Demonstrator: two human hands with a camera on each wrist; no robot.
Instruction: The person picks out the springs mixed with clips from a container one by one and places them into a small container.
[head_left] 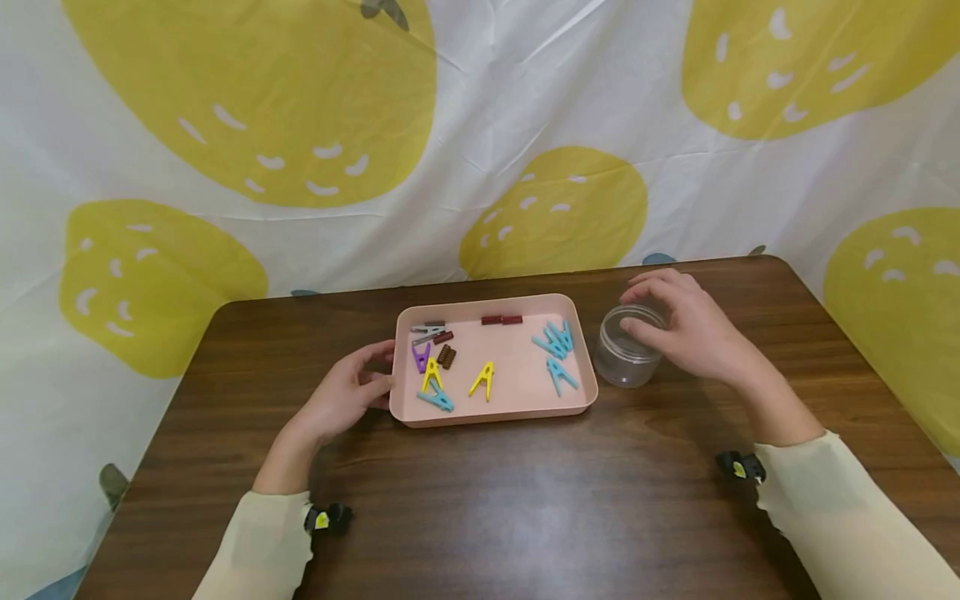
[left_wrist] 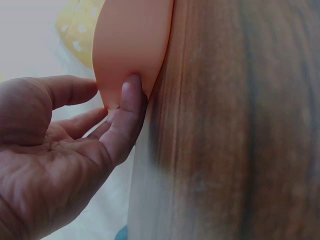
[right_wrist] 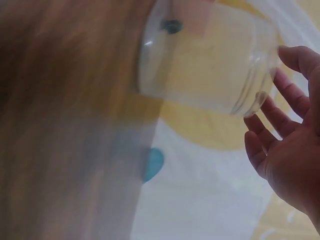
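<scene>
A pink tray (head_left: 495, 414) sits mid-table and holds several clothespins: blue ones (head_left: 555, 342) at its right, two yellow ones (head_left: 482, 379), a purple one (head_left: 421, 357), brown (head_left: 447, 357), dark red (head_left: 501, 320) and grey (head_left: 427, 331). My left hand (head_left: 382, 367) rests at the tray's left edge. In the left wrist view its fingers (left_wrist: 131, 100) touch the tray's rounded corner (left_wrist: 130, 40) without gripping it. An empty clear jar (head_left: 626, 358) stands just right of the tray. My right hand (head_left: 637, 310) hovers over its mouth with fingers spread. In the right wrist view the fingers (right_wrist: 280, 100) stay beside the jar (right_wrist: 210, 60).
The dark wooden table (head_left: 480, 500) has bare wood in front of the tray and at both sides. A white cloth with large yellow shapes (head_left: 247, 92) hangs right behind the table's far edge. Small black clips sit at both cuffs (head_left: 327, 518).
</scene>
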